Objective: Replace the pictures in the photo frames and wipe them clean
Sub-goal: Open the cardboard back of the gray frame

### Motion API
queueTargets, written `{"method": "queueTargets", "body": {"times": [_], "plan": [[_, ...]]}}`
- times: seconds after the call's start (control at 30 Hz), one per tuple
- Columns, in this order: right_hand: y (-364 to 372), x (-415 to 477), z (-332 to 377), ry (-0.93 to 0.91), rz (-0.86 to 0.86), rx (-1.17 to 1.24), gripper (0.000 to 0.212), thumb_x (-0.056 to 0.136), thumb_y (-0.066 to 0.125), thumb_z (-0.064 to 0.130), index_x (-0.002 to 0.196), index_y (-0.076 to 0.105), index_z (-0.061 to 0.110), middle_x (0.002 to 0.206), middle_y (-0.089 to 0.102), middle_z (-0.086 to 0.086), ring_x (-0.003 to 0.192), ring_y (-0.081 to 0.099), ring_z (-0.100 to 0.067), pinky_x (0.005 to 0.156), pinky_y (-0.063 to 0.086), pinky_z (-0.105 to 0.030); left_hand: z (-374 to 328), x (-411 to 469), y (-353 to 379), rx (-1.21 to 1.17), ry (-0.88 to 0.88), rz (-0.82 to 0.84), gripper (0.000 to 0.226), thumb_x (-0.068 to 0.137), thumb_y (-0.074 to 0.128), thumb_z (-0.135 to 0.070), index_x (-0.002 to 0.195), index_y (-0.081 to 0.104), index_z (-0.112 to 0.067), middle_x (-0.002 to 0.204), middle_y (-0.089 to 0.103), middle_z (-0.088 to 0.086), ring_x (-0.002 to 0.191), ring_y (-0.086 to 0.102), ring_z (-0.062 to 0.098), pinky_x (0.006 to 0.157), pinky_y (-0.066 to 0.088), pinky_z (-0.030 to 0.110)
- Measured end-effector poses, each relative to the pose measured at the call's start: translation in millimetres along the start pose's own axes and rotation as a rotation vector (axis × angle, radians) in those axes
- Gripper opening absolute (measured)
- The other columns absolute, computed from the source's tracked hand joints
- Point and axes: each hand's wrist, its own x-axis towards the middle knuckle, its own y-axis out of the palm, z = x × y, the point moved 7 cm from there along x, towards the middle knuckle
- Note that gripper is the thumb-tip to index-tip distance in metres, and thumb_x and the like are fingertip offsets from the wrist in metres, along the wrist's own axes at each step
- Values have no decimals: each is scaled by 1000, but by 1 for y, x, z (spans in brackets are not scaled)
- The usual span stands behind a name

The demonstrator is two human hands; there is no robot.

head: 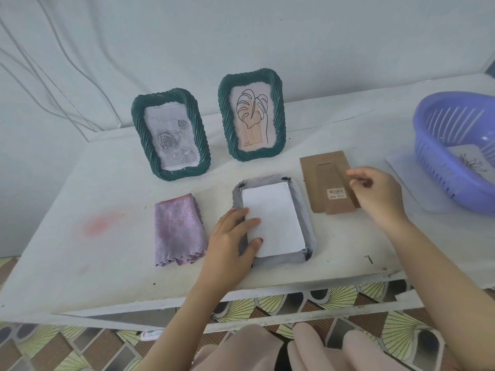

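Observation:
A grey photo frame lies face down in the middle of the white table, with a white picture sheet lying in its back. My left hand rests on the frame's left edge, fingers straight on the sheet. The brown cardboard backing with its stand lies just right of the frame. My right hand hovers over the backing's right edge, fingers loosely curled and holding nothing. Two green rope-pattern frames stand at the back: one with a rose picture, one with a leaf drawing.
A folded pink cloth lies left of the grey frame. A purple plastic basket sits at the far right with a picture sheet inside. A pink stain marks the table's left side. A patterned floor lies below the front edge.

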Motion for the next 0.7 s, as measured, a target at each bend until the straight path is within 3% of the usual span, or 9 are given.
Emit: {"method": "queueTargets", "body": {"times": [0.1, 0.17, 0.23, 0.3, 0.4, 0.5, 0.7], "plan": [[-2, -7, 10, -131, -96, -161, 26, 80, 55, 7, 98, 69, 20, 107, 66, -6, 98, 57, -33, 86, 46, -43, 2, 0, 1, 13, -54, 29, 35, 85, 63, -28, 119, 59, -28, 146, 36, 0, 140, 18, 16, 112, 15, 30], [-1, -23, 28, -225, -135, -110, 27, 82, 53, 7, 99, 69, 19, 97, 69, -3, 89, 59, -32, 82, 48, -45, 2, 0, 1, 19, -66, 44, 36, 85, 63, -28, 120, 58, -31, 149, 31, -1, 142, 13, 17, 113, 12, 29], [8, -45, 52, -348, -85, -35, 26, 83, 51, 12, 100, 69, 19, 81, 68, 5, 74, 59, -24, 75, 50, -41, 1, 0, 1, 24, -63, 45, 36, 85, 63, -29, 120, 57, -31, 149, 31, -1, 142, 13, 18, 113, 11, 29], [26, -69, 71, -445, 39, -21, 26, 83, 51, 18, 102, 69, 21, 79, 68, 8, 70, 59, -20, 73, 50, -41, 1, 0, 1, 26, -68, 40, 35, 85, 64, -30, 120, 58, -32, 148, 32, -2, 142, 14, 18, 112, 11, 28], [49, -90, 75, -430, 152, -182, 28, 84, 57, 21, 111, 64, 21, 95, 69, 5, 85, 60, -23, 80, 43, -39, 2, 0, 1, 24, -73, 31, 35, 85, 64, -31, 119, 58, -32, 147, 34, -2, 142, 16, 19, 112, 11, 29], [55, -100, 77, -442, 114, -302, 32, 82, 61, 22, 114, 62, 20, 98, 69, 0, 88, 59, -27, 76, 38, -37, 2, -1, 1, 11, -86, 32, 35, 84, 64, -32, 119, 58, -33, 147, 35, -3, 142, 16, 18, 115, 14, 35], [51, -93, 74, -265, 172, -66, 30, 81, 65, 21, 111, 63, 25, 88, 67, 11, 84, 57, -16, 83, 46, -42, 3, 0, 2, 25, -73, 23, 36, 84, 65, -34, 119, 58, -33, 145, 37, -4, 141, 20, 19, 113, 13, 33]]}}
